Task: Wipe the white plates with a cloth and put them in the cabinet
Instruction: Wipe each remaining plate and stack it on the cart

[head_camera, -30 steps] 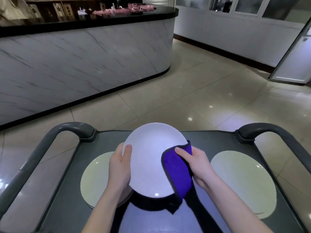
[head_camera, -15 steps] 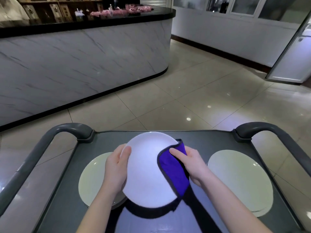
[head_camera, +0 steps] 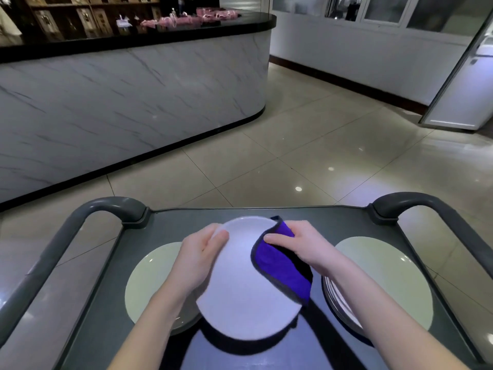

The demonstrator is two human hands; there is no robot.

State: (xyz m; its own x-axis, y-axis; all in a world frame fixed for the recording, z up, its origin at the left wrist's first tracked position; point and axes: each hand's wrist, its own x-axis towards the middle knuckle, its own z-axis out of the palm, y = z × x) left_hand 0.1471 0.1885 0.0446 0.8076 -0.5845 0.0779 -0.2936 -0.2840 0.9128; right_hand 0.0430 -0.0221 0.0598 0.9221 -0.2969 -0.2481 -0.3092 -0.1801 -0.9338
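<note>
Left grip (head_camera: pixel 198 259) clasping white plate (head_camera: pixel 240 289) rim, right grip (head_camera: pixel 298 244) pinching purple cloth (head_camera: pixel 280 268) against it

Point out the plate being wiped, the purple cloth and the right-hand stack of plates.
plate being wiped (head_camera: pixel 240 289), head view, bare centre of its face.
purple cloth (head_camera: pixel 277 268), head view, middle of the purple fold.
right stack of plates (head_camera: pixel 386 276), head view, top plate's bare face.

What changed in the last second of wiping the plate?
The right hand slid the purple cloth along the held plate toward its far rim, and the plate came slightly nearer the person. The left hand still holds its left rim. The left stack and right stack on the cart stayed put.
</note>
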